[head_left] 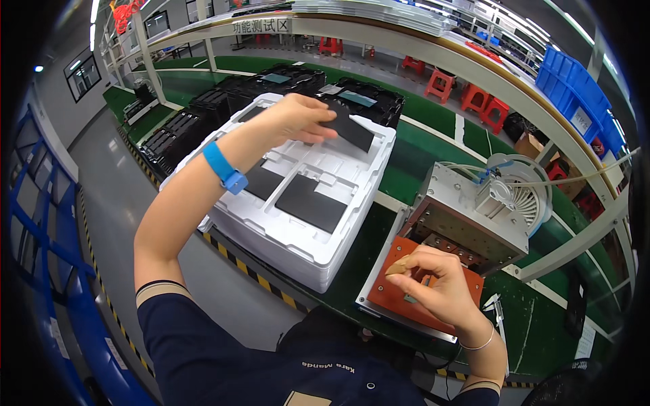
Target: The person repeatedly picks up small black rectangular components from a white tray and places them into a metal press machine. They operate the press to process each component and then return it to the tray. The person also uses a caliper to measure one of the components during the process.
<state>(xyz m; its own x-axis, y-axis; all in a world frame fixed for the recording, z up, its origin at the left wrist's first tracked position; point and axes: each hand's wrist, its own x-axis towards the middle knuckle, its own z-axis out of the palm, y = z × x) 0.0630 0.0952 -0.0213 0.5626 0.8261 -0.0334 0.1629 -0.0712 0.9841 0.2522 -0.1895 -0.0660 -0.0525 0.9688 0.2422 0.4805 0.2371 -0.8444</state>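
Note:
My left hand [301, 120] is over the far part of a white moulded tray [298, 245], on top of a stack of such trays. Its fingers are closed at the edge of a thin black panel [353, 132], which is tilted above the tray. More black panels [313, 204] lie in the nearer compartments. My right hand [440, 287] is pinched above the orange plate [382, 283] of a metal press machine [467, 203]. Something small and tan [398, 266] shows at its fingertips; I cannot tell whether it is held or worn.
Black trays [271, 84] stand behind and left of the white stack on the green bench. A caliper [497, 312] lies right of the machine. Blue bins [575, 95] sit on the upper shelf at right. Blue racks [54, 284] stand across the aisle at left.

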